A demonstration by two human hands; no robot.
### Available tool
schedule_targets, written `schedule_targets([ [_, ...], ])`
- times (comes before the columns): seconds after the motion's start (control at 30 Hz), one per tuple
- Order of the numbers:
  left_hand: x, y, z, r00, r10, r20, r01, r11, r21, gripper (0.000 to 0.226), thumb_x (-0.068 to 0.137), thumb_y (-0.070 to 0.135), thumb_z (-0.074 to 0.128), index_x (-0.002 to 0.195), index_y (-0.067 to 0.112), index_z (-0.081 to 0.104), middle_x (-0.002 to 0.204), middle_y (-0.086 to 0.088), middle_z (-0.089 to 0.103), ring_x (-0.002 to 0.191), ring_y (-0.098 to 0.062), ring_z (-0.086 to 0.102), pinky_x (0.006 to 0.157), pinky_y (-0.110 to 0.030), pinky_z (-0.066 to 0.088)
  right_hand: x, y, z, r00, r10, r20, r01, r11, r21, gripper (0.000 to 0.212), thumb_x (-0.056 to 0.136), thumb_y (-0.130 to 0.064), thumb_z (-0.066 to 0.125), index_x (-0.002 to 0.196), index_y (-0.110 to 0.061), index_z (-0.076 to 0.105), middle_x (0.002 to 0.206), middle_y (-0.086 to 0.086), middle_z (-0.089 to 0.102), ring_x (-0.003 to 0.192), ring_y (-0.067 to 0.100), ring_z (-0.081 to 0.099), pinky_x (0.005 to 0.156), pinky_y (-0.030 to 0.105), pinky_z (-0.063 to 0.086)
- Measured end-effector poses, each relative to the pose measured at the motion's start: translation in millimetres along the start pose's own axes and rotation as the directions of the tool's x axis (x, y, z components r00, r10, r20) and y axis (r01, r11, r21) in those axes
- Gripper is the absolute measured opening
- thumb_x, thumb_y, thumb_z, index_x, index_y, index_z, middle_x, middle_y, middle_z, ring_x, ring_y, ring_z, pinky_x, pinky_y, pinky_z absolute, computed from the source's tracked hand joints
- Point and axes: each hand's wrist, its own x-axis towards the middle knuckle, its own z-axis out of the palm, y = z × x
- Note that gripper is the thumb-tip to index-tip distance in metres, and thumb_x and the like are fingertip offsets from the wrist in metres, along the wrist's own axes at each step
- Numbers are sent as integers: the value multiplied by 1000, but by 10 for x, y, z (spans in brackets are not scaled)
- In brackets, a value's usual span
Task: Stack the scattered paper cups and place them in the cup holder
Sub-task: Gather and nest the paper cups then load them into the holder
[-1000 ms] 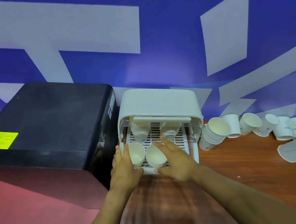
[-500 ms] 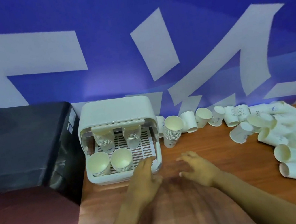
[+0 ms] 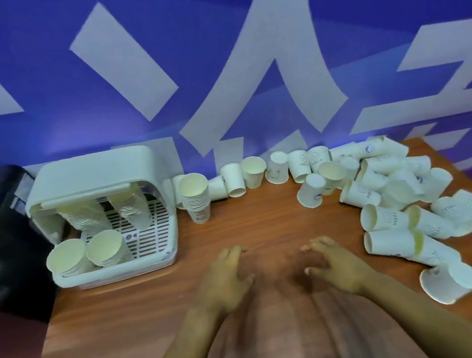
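Fingers: both hands, left (image 3: pixel 224 281) and right (image 3: pixel 338 267), loosely spread, holding nothing, over the surface (image 3: pixel 265 220).
Holder (image 3: pixel 102 217): far left, four stacks inside.
Cups (image 3: pixel 400 200): scattered right.

The white cup holder (image 3: pixel 102 217) sat with its lid raised — four cup stacks (image 3: pixel 87 256) stood on its slatted tray. Just right of it stood another upright stack (image 3: pixel 196 198). Farther right of the holder, loose white paper cups (image 3: pixel 397 200) lay scattered — most tipped over.
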Motion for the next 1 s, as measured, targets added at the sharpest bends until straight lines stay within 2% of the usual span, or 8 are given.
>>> schedule_targets([
  [0.13,98,487,465,999,0,53,0,1000,-15,50,86,25,63,132,17,45,134,-4,46,128,-21,43,106,-26,33,-245,643,-233,999,21,-32,-20,1000,16,44,86,-33,64,127,-23,51,122,-5,45,111,11,50,101,30,40],
  [0.33,19,919,992,991,6,132,-10,1000,28,53,86,26,63,135,17,44,136,-4,47,126,-21,45,98,-20,30,-536,1246,-391,997,49,-67,-46,998,53,44,85,-25,66,126,-23,52,121,-5,45,112,12,48,97,24,37],
  [0.53,198,1100,1175,983,-12,183,1,998,57,55,85,29,62,136,22,42,137,-2,46,126,-25,46,101,-26,36,-866,1593,-408,962,126,-242,-108,990,88,48,79,-24,72,123,-26,54,119,-9,48,112,12,49,90,23,37],
  [0.7,350,1318,1429,964,22,265,-35,998,43,61,85,30,62,141,23,38,141,-3,39,131,-26,39,109,-32,33,-1086,1853,-455,890,211,-404,-208,977,52,52,73,-23,77,121,-21,57,122,-2,51,116,22,48,92,28,38],
  [0.83,416,1505,1599,957,23,289,-46,996,73,67,84,28,61,144,29,31,147,1,31,135,-27,30,112,-38,30,-1130,2051,-490,844,337,-417,-343,937,63,67,71,-26,78,131,-24,50,126,5,46,118,29,45,87,34,42],
  [1.0,578,1800,1656,971,-4,240,-35,987,156,71,86,28,59,147,31,24,146,0,30,134,-26,29,109,-41,32,-1146,2289,-498,811,391,-434,-371,919,135,80,63,-22,82,134,-22,45,127,8,45,118,33,41,89,41,42],
])
